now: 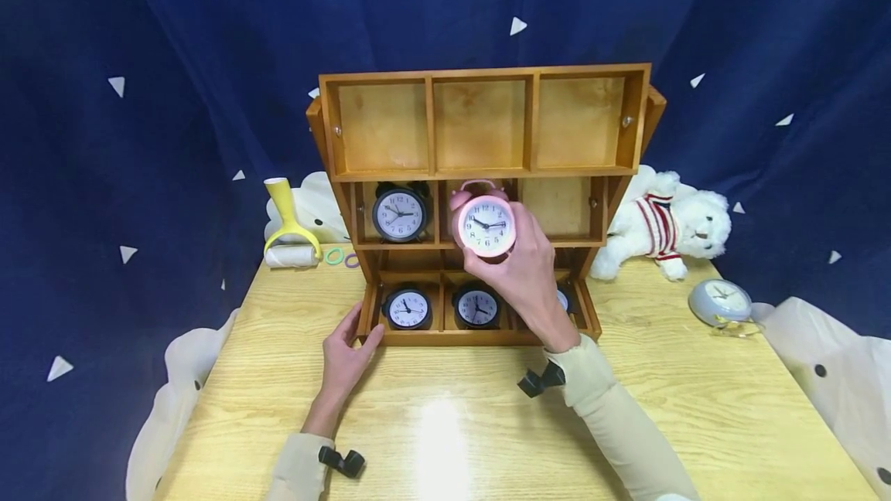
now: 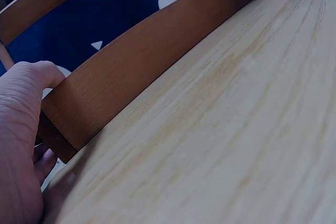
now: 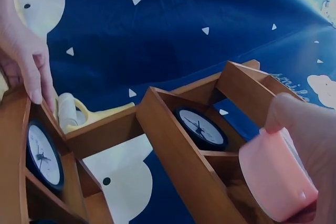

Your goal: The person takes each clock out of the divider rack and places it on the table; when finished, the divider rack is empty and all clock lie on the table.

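A pink twin-bell alarm clock [image 1: 487, 226] is gripped between the thumb and fingers of my right hand [image 1: 525, 273], before the middle compartment of the shelf's middle tier. In the right wrist view the pink clock [image 3: 275, 177] appears from its side. My left hand [image 1: 346, 356] holds the front left corner of the wooden three-tier shelf [image 1: 480, 339]. In the left wrist view its thumb hooks over the edge of the bottom tier [image 2: 131, 61], with fingers around the outer side. A black alarm clock [image 1: 400, 213] stands in the middle tier's left compartment.
Black-rimmed clocks [image 1: 408, 309] sit in the bottom tier, one partly behind my right hand. To the right lie a white teddy bear [image 1: 661, 226] and a pale blue clock [image 1: 720, 302]. A yellow-handled lint roller [image 1: 291, 256] and coloured rings [image 1: 334, 256] lie left.
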### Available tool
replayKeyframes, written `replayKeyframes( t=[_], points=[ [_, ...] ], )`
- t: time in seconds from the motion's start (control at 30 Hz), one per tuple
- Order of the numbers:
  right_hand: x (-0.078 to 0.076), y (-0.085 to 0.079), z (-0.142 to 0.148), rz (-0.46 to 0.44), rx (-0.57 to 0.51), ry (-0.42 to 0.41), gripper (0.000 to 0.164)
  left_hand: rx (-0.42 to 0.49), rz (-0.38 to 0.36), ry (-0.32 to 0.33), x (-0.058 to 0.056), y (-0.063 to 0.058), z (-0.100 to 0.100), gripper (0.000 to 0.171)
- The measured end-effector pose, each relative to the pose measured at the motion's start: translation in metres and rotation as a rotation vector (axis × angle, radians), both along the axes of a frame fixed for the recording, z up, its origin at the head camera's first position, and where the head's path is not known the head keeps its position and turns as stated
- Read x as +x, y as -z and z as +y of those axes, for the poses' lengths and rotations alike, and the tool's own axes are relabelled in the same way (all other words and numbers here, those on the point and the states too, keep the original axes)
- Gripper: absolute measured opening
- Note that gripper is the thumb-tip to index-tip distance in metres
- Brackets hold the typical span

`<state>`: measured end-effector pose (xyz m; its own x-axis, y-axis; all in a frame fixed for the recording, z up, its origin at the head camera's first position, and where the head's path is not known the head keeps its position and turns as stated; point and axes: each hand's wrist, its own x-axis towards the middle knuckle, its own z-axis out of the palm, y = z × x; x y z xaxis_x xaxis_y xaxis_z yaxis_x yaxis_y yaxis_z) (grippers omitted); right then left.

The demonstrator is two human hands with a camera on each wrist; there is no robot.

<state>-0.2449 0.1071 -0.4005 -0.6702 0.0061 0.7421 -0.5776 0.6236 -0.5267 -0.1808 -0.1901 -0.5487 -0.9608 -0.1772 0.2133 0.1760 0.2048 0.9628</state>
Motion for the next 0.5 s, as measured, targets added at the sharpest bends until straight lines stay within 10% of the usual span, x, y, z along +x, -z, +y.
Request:
replayKeyframes(
  t=[0.5],
  points=[
    [0.027, 0.017, 0.029, 0.008, -0.005, -0.008, 0.088, -0.009, 0.014, 0.002, 0.001, 0.0, 0.0, 0.062]
  ],
)
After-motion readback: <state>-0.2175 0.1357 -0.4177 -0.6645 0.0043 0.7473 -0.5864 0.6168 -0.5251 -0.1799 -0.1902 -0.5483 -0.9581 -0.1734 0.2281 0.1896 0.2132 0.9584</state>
